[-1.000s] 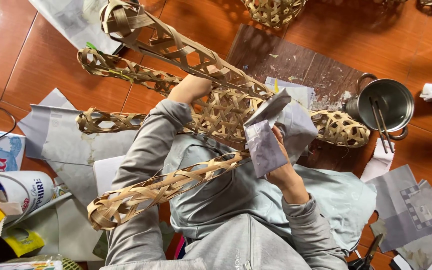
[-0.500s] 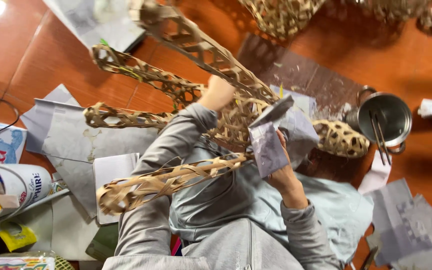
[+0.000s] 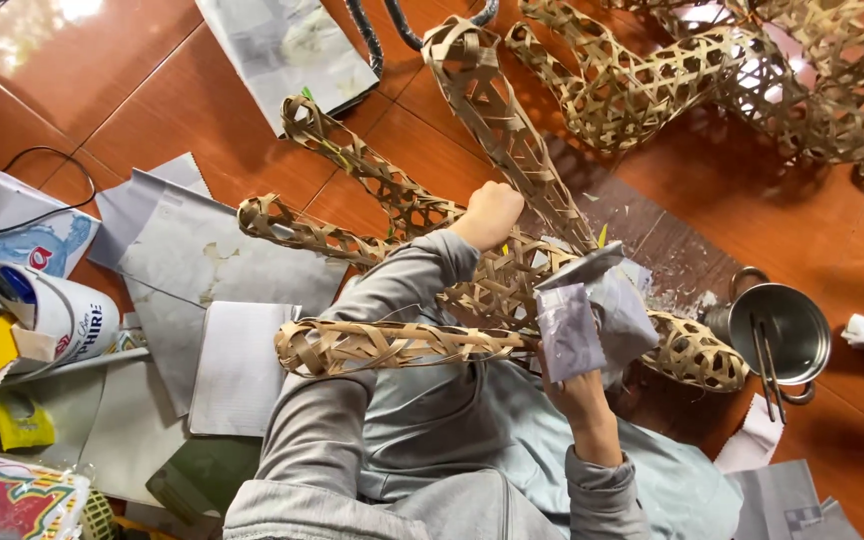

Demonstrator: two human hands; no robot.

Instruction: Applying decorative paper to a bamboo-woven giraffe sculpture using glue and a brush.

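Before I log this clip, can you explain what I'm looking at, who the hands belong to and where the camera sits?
There is no machine here. One camera, worn on a person's head, looks down at their own two hands and lap. The left hand grips a leg of a woven frame made of pale strips. The right hand holds a piece of grey paper against it. Around them on the red-brown floor lie paper sheets, a white tub and a metal pot with sticks in it. A second woven frame lies further off.
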